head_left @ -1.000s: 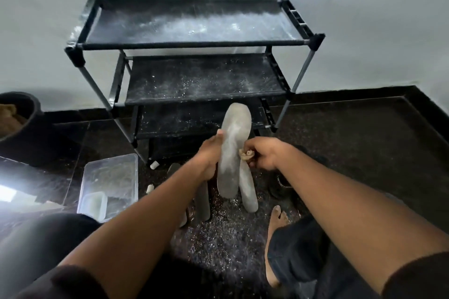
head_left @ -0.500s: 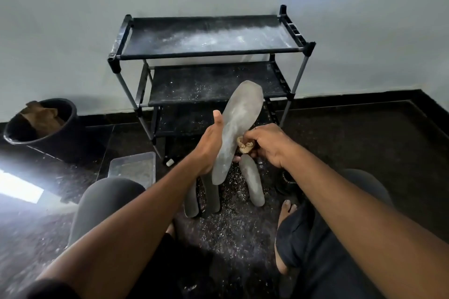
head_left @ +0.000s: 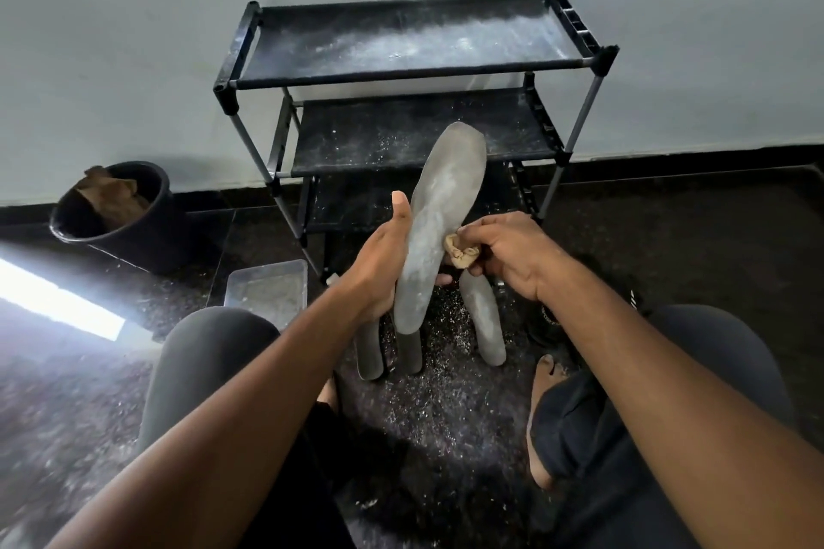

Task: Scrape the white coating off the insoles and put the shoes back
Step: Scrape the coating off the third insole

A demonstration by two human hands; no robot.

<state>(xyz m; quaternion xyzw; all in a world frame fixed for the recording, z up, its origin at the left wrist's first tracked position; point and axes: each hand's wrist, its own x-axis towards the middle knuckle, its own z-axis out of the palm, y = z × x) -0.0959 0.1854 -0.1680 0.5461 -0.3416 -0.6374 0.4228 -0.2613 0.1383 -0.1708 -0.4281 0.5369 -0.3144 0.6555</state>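
A home corner: dusty black shoe rack against a plain wall, dark stone floor, bucket.

rack shelves open in front | floor – insoles, tray crowd centre

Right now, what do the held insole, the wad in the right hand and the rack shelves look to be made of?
Insole: probably foam or soft rubber, matte grey with pale chalky patches; it looks thin.
Wad: looks like crumpled tan paper or cloth, going by its creases; hard to tell which.
Rack: shelves look like black fabric stretched over grey tubes, likely metal, with black plastic-looking corner joints; the top shelf is dusted white.
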